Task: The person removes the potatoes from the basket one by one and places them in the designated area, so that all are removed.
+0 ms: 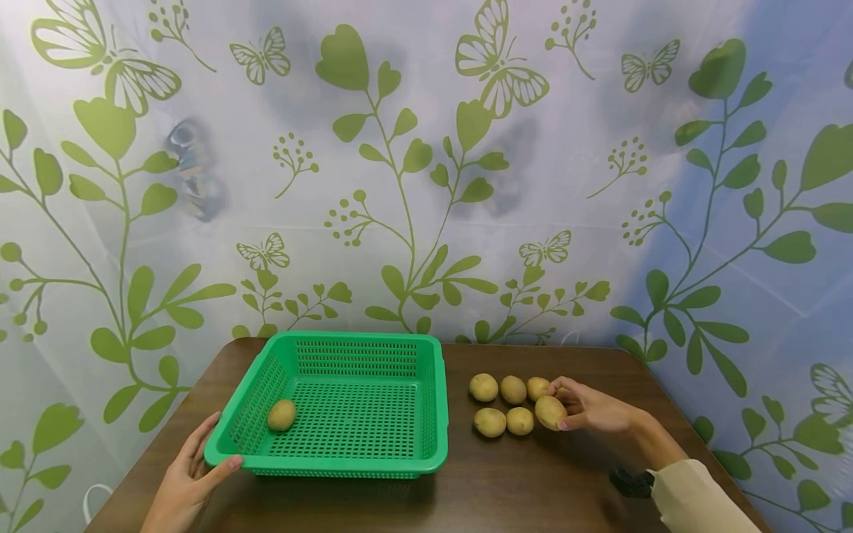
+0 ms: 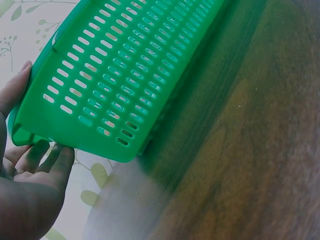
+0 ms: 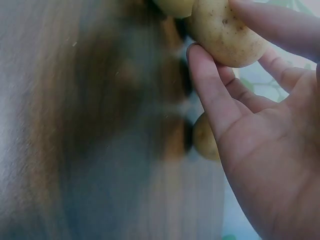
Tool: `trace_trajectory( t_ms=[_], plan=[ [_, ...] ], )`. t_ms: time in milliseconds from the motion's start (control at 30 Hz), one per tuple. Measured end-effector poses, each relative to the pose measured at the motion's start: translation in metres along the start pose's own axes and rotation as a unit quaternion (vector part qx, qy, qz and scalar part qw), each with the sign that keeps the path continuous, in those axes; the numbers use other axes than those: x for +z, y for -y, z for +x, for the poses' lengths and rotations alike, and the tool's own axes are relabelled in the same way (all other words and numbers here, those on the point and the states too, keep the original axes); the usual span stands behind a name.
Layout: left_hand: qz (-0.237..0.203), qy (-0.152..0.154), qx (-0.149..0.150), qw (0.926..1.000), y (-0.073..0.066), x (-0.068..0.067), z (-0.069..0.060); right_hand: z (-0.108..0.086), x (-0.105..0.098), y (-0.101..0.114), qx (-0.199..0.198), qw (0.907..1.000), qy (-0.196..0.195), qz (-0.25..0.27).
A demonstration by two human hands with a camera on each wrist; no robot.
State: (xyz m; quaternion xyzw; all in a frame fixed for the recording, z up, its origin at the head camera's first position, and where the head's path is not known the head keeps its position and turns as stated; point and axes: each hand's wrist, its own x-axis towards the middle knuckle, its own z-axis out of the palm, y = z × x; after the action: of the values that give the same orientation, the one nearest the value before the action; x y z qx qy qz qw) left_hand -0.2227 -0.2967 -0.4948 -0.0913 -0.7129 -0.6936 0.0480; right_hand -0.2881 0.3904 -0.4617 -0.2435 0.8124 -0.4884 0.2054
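Observation:
A green plastic basket [image 1: 346, 465] with slotted walls stands on the left of the table. One potato [image 1: 282, 415] lies inside it, near the left wall. My left hand [image 1: 189, 474] holds the basket's near left corner, thumb on the rim and fingers [image 2: 61, 167] curled beneath it. On the right, my right hand [image 1: 596, 409] pinches a potato [image 3: 227, 35] between thumb and fingers. Beside that hand, several more potatoes lie in two rows, among them a back left potato [image 1: 483, 387] and a front left potato [image 1: 489, 423].
The brown wooden table [image 1: 493, 481] reaches back to a hanging sheet [image 1: 426, 185] printed with green leaves and butterflies. A dark object [image 1: 631, 483] is by the right sleeve [image 1: 700, 496]. A white loop [image 1: 96, 492] shows at the table's left edge.

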Motion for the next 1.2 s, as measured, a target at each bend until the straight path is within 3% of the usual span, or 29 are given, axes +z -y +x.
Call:
trace_trajectory(
  t_ms=[333,633,933,1200],
  plan=[
    [0.005,-0.003,-0.003,1.0000,-0.001,0.001,-0.001,-0.009,0.005,-0.016,0.015,0.9998,-0.009,0.011],
    [0.024,-0.006,-0.021,0.9995,-0.002,0.000,-0.001,-0.004,0.011,-0.010,0.033,0.9993,-0.014,-0.005],
    [0.045,-0.006,-0.016,0.9988,-0.002,0.000,-0.001,0.002,0.011,-0.012,0.041,0.9985,-0.032,-0.020],
    [0.013,0.007,-0.003,0.9999,-0.003,0.000,-0.001,-0.001,0.008,-0.015,0.036,0.9989,-0.017,-0.023]
  ],
)
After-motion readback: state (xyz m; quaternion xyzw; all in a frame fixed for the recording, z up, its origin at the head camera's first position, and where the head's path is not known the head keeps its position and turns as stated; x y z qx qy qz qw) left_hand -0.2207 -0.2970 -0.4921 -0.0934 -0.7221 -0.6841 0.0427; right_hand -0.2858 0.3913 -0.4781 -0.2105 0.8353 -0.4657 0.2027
